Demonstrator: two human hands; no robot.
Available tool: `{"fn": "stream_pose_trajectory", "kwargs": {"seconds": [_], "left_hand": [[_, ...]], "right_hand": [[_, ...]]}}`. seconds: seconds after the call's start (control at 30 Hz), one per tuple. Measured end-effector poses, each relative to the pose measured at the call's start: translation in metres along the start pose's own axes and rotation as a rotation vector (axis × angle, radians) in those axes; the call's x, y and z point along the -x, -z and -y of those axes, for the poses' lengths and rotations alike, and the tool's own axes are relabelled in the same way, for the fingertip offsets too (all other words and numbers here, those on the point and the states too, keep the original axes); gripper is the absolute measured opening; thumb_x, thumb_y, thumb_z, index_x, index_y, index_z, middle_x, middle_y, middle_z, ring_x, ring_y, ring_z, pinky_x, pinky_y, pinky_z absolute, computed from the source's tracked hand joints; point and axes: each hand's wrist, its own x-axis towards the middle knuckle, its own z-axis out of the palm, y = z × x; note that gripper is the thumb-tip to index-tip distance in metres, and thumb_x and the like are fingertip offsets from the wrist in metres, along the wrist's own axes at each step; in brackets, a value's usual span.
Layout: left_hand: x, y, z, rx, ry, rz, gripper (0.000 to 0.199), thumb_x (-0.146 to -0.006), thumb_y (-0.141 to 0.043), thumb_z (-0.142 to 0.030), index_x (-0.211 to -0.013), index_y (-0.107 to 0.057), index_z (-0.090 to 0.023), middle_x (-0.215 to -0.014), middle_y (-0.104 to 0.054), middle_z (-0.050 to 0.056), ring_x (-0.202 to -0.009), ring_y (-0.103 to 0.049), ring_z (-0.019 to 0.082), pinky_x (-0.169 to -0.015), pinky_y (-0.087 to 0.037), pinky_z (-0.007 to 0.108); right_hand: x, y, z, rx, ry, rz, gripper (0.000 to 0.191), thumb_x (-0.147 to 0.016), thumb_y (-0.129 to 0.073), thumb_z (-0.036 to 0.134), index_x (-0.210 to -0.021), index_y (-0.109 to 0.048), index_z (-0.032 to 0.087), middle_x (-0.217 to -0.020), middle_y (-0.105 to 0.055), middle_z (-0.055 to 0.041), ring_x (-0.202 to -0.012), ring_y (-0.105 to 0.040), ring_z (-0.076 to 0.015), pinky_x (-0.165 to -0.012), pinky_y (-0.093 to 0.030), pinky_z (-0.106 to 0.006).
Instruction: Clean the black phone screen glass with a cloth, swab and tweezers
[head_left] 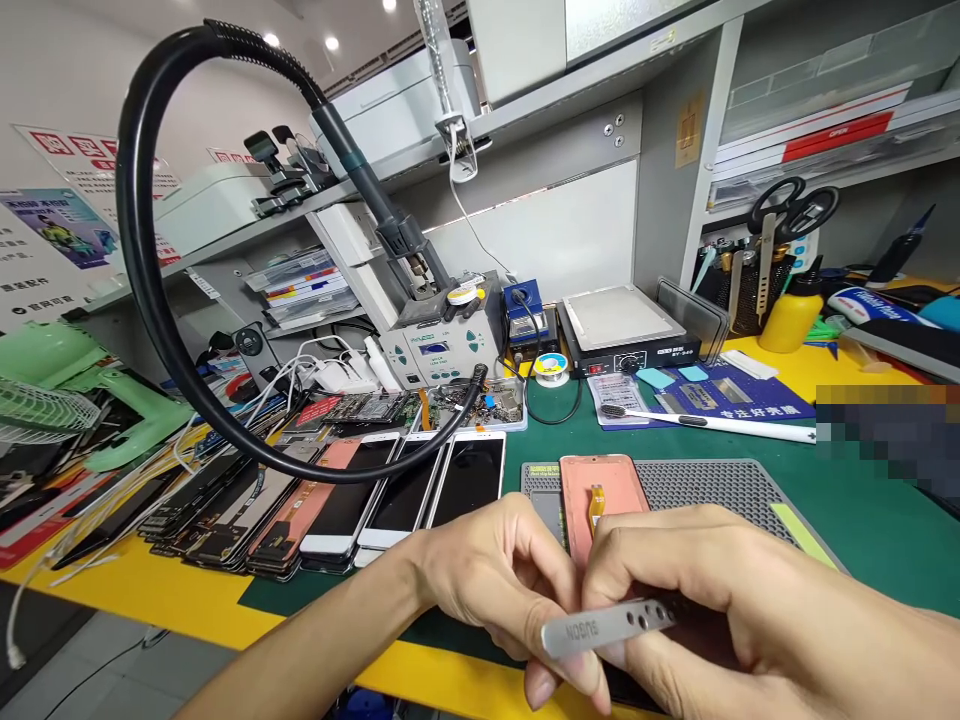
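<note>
The right hand is pinching a flat silver metal tool with round holes in its grip. The left hand is curling close beside; what its grip is pinching, I cannot tell. At about twelve o'clock from both, a pink rectangular phone panel is carrying an orange-yellow flat cable.

Silver metal tool, SUGON-marked, perforated, is slanting slightly up rightward, lower right of center. Phone panel is lying beyond it, pink side up, partly hidden; orange flex cable is showing against the pink.
</note>
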Motion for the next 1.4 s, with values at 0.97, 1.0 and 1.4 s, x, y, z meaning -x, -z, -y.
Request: {"fn": "stream_pose_trajectory", "kwargs": {"seconds": [0.97,1.0,1.4], "left_hand": [[0.004,-0.021,0.01,-1.852,-0.832,-0.742,0.025,-0.086,-0.051,-0.008,-0.065,-0.06,-0.017,-0.058,-0.045,-0.002,-0.05,-0.035,0.014,-0.048,-0.031,0.029],[0.004,-0.02,0.011,-1.863,-0.846,-0.734,0.025,-0.085,-0.051,-0.008,-0.064,-0.06,-0.017,-0.058,-0.044,-0.002,-0.051,-0.034,0.014,-0.048,-0.029,0.029],[0.0,-0.023,0.017,-1.856,-0.938,-0.808,0.023,-0.08,-0.051,-0.003,-0.064,-0.061,-0.016,-0.06,-0.052,0.001,-0.052,-0.038,0.015,-0.044,-0.026,0.032]], "right_hand": [[-0.014,-0.024,-0.016,0.121,0.023,-0.258,0.028,-0.09,-0.056,0.02,-0.065,-0.044,0.024,-0.063,-0.055,0.0043,-0.053,-0.045,-0.012,-0.047,-0.038,-0.022],[-0.014,-0.024,-0.016,0.146,0.049,-0.262,0.028,-0.091,-0.054,0.02,-0.065,-0.043,0.024,-0.063,-0.055,0.0042,-0.053,-0.046,-0.0119,-0.046,-0.039,-0.022],[-0.014,-0.029,-0.025,0.236,0.108,-0.317,0.026,-0.092,-0.053,0.017,-0.068,-0.047,0.024,-0.063,-0.061,0.0047,-0.053,-0.055,-0.0115,-0.049,-0.046,-0.02]]}}
